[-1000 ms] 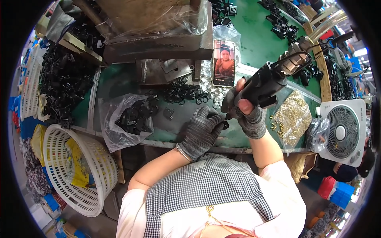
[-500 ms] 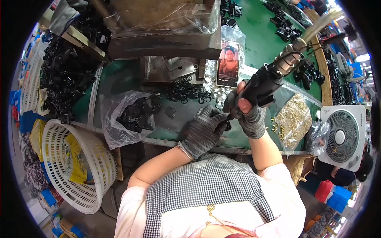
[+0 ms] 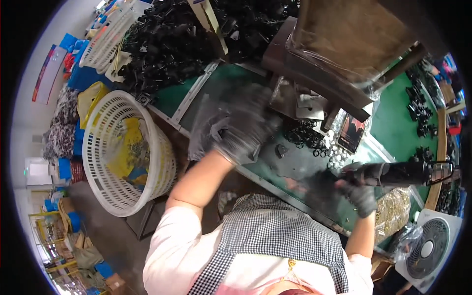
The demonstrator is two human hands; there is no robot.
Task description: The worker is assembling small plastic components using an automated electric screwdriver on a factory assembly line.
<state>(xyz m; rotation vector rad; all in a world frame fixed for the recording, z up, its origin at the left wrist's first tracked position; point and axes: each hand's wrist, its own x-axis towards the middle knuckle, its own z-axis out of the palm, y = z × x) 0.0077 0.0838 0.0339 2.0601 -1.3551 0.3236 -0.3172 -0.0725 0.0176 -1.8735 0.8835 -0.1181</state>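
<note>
My gloved left hand [image 3: 243, 125] is over the clear plastic bag [image 3: 198, 142] of small black parts at the table's left. Motion smears its fingers, so I cannot make out whether they grip anything. On the right, my gloved right hand [image 3: 363, 197] is wrapped round a black power screwdriver [image 3: 399, 174], which lies nearly level and points left. Between the hands, a single small black part [image 3: 281, 151] rests on the green tabletop. Behind it are a pile of black rings [image 3: 301, 135] and several silver round pieces [image 3: 337, 160].
A heavy brown metal block [image 3: 314, 64] stands at the back, with a phone [image 3: 352, 133] beside it. Black parts [image 3: 167, 49] heap at the far left. A white basket [image 3: 160, 162] stands left of the table. Brass screws in a bag [image 3: 393, 211] and a fan [image 3: 427, 248] are right.
The view has swung left. My left hand has gone from beside the screwdriver's tip to the plastic bag. My right hand has tipped the screwdriver over sideways and moved apart from the left.
</note>
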